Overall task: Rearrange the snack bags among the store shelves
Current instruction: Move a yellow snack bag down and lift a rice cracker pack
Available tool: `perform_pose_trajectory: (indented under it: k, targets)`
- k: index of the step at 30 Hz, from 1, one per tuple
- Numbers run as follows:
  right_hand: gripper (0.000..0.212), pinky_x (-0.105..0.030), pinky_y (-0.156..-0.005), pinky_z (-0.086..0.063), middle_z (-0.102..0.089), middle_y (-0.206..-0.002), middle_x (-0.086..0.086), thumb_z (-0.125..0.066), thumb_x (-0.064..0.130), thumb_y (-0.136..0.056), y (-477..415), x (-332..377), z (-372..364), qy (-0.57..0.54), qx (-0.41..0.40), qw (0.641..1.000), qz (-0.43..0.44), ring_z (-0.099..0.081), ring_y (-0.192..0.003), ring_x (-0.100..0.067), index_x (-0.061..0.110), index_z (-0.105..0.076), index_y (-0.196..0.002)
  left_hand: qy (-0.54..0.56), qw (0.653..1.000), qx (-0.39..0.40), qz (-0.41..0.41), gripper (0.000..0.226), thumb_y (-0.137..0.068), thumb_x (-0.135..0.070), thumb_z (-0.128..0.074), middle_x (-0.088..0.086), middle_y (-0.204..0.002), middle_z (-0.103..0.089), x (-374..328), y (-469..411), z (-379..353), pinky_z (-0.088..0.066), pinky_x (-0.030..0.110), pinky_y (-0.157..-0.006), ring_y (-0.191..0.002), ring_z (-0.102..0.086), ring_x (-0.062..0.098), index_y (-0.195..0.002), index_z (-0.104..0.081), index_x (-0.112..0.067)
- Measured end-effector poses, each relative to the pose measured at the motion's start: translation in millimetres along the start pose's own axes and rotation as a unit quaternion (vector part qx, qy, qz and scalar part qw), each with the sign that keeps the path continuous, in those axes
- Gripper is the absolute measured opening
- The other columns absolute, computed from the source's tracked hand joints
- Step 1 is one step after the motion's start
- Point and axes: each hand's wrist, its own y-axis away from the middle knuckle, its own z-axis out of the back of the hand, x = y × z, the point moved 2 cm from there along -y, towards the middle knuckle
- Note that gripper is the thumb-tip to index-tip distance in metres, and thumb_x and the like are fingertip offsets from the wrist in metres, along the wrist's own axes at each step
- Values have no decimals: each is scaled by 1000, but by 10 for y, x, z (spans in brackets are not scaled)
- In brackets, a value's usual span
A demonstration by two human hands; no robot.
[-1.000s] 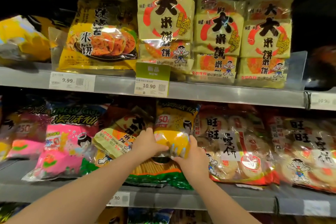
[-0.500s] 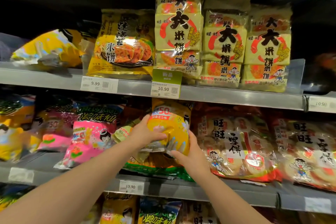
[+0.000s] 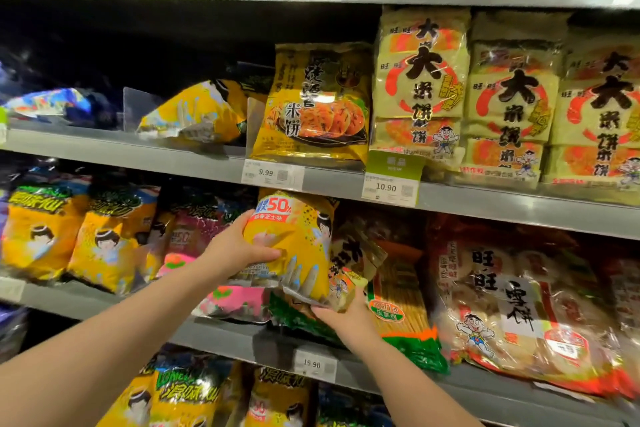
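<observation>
Here, in the head view, a yellow bag [image 3: 294,239] with a cartoon figure and a "50%" badge sits at the centre of the frame, held up in both hands. It hangs in front of the middle shelf [image 3: 69,298], and its top reaches just under the edge of the upper shelf [image 3: 138,152], below the 9.99 price tag [image 3: 272,173].

The left hand [image 3: 235,248] grasps the bag's left side, with the thumb laid across the front. The right hand [image 3: 346,319] comes in from the lower right and clasps the bag's bottom right corner from underneath. Blur makes it hard to tell whether its fingers also touch the small pack [image 3: 349,284] just behind.

Below the held bag, a pink bag [image 3: 239,302] and a green-edged pack of sticks [image 3: 398,305] lie on the middle shelf. At the left of the frame, more yellow snack bags [image 3: 107,246] stand side by side. To the right lie clear cracker packs [image 3: 512,305] with red print.

On the upper shelf, another yellow pouch [image 3: 201,114] lies tipped over beside a clear divider [image 3: 138,104]. Just right of it, a golden cracker bag [image 3: 315,107] stands upright. Next come pale cracker packs [image 3: 420,80], stacked towards the right edge, above a 10.90 tag [image 3: 389,187]. A 19.90 tag [image 3: 313,364] is fixed to the middle shelf's edge, between the two forearms.
</observation>
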Motion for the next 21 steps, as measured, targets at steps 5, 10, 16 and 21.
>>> perform_pose_trajectory:
  k: [5,10,16,21]
  targets:
    - [104,-34,-88,-48,-54,-130,-10,-74,30,-78,-115,3,-89,43,-37,998,-22,-58,-107,-26,15,1,-148,-35,999,-14,-18,92,-67,-30,-82,-2,-112,-58,82,41,-34,-45,29,-86,-101,-55,17,-142,-30,-31]
    - [85,-29,-62,-48,-54,-96,-4,-58,12,-88,-208,-15,-60,94,-47,993,-44,-57,-78,-19,13,2,-149,-66,998,-13,-13,94,-69,-34,-81,2,-125,-59,143,36,-32,-47,33,-92,-111,-55,22,-145,-26,-31]
    - [61,-26,-60,-44,-54,-104,-8,-61,18,-87,-271,-55,43,100,-43,991,-72,-52,-72,-15,4,-30,-137,-105,994,3,-24,95,-68,-35,-81,3,-127,-60,179,51,-15,-47,35,-94,-113,-56,23,-145,-25,-33]
    - [73,-35,-95,-44,-43,-140,-16,-65,17,-87,-185,-124,254,98,-25,990,-102,-49,-122,-30,1,-22,-143,-129,991,-19,-22,95,-67,-33,-81,4,-125,-59,203,64,150,-45,27,-81,-97,-53,17,-144,-26,-34]
